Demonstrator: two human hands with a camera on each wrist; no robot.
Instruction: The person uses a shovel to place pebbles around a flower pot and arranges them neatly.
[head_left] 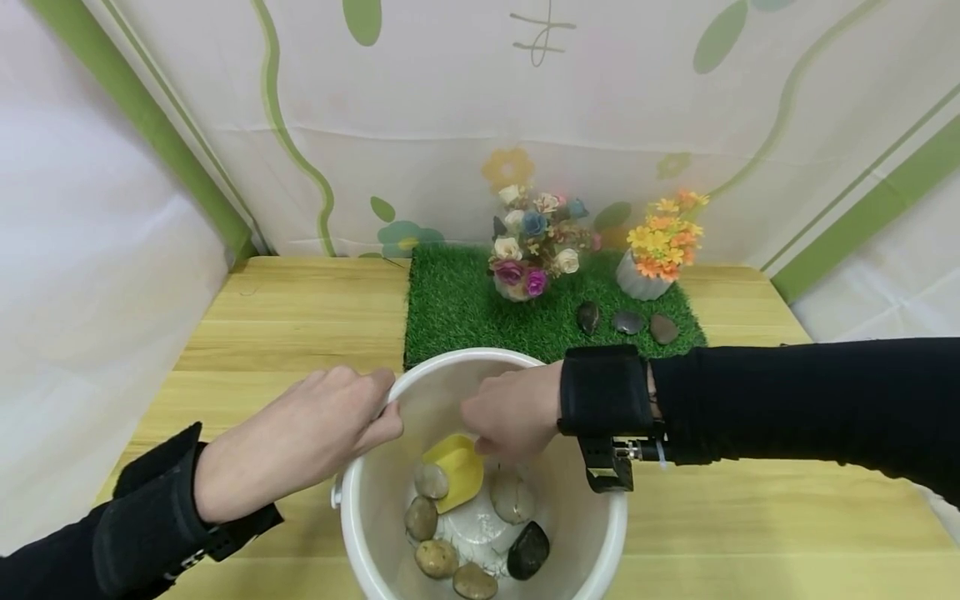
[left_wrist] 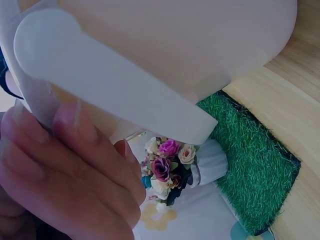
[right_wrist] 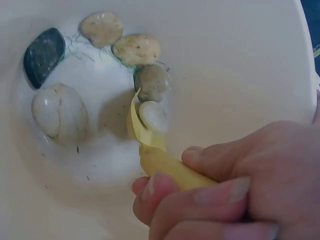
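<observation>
A white bucket (head_left: pixel 352 533) stands on the table with its open top facing me. My left hand (head_left: pixel 318 425) grips its left rim; in the left wrist view the fingers (left_wrist: pixel 95 170) curl against the outer wall, beside the bucket's white handle (left_wrist: pixel 115 82). Reaching inside, my right hand (head_left: pixel 517 412) holds a yellow scoop (right_wrist: pixel 170 167) by its grip. The scoop's blade tilts near the bottom, against a small pale stone (right_wrist: pixel 154 116). Around the bucket floor lie a large whitish stone (head_left: pixel 512 497), a black stone (head_left: pixel 528 550) and several tan or brown stones (head_left: pixel 437 558).
Behind the bucket lies a green turf mat (head_left: pixel 450 308). On it stand a pot of mixed flowers (head_left: pixel 532 242), a white pot of yellow-orange flowers (head_left: pixel 645 279) and three dark stones (head_left: pixel 627 322). A patterned cloth (head_left: pixel 450 100) hangs behind the wooden table (head_left: pixel 300 333).
</observation>
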